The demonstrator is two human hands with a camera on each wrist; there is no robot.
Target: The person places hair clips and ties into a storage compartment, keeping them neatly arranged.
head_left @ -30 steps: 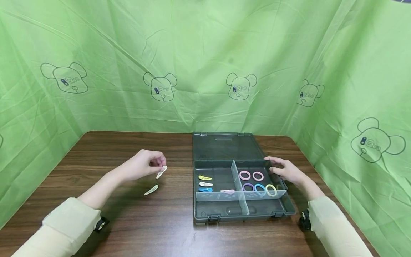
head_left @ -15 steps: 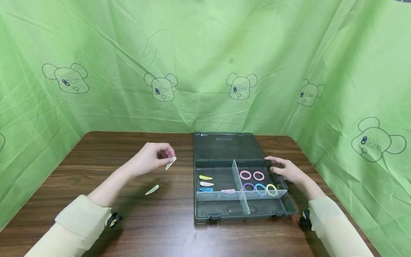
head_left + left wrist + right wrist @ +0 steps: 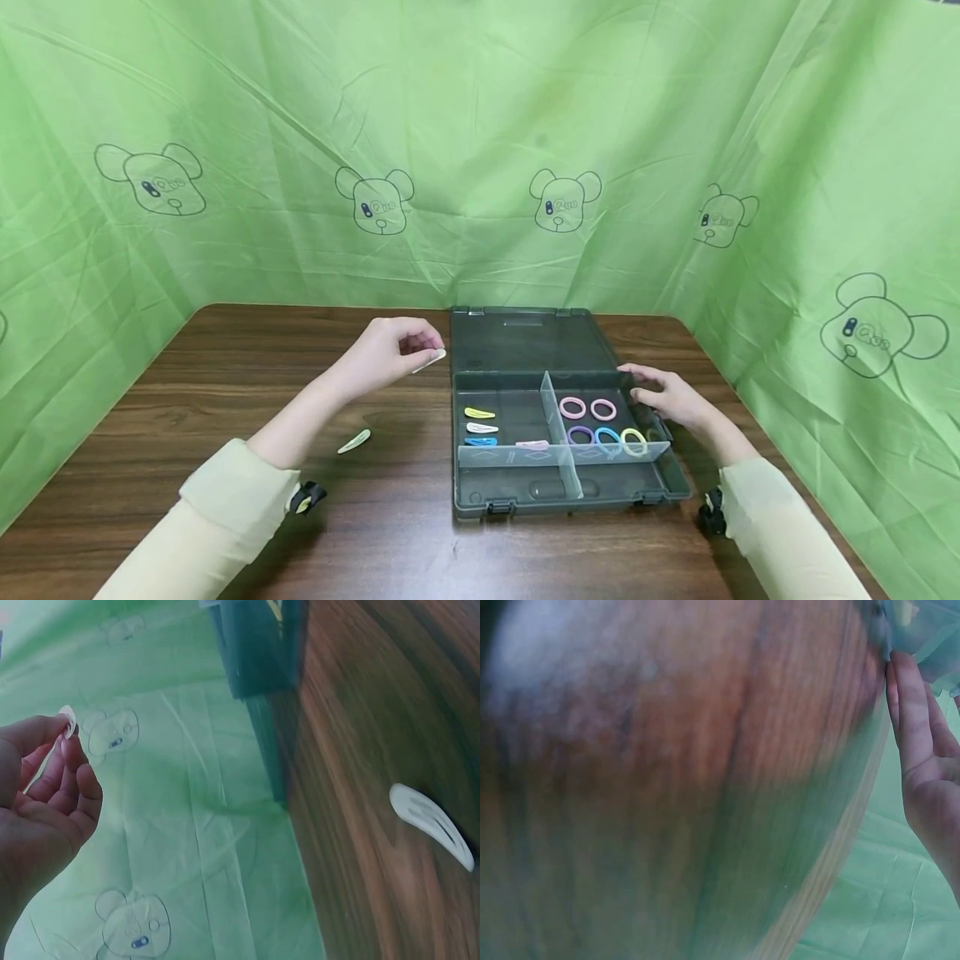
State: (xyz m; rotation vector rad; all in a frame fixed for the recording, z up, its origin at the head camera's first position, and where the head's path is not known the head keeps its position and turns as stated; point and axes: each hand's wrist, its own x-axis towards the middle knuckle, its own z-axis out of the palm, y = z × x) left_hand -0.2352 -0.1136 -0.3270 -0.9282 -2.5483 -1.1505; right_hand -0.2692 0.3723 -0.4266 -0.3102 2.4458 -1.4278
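My left hand [image 3: 386, 354] is raised over the table, left of the box, and pinches a white snap hair clip [image 3: 430, 360] between thumb and fingertips. A second white snap hair clip [image 3: 431, 825] lies on the table below that arm. My right hand [image 3: 671, 404] rests against the right side of a dark, see-through compartment box [image 3: 517, 504], its fingers fairly straight near the back corner. In the box's back left compartment lie a yellow hair clip [image 3: 479, 412], a white one [image 3: 482, 427], a blue one [image 3: 481, 442] and a pink one [image 3: 532, 445].
Several hair ties, such as a pink one [image 3: 572, 407] and a yellow one [image 3: 633, 442], lie in the back right compartment. Clear dividers [image 3: 552, 408] part the box. Its lid [image 3: 532, 342] lies back toward the green curtain [image 3: 465, 150] around the wooden table [image 3: 390, 533].
My left hand has moved right and away from me with the white hair clip, closer to the box. The right hand stays at the box; the other white hair clip has not moved.
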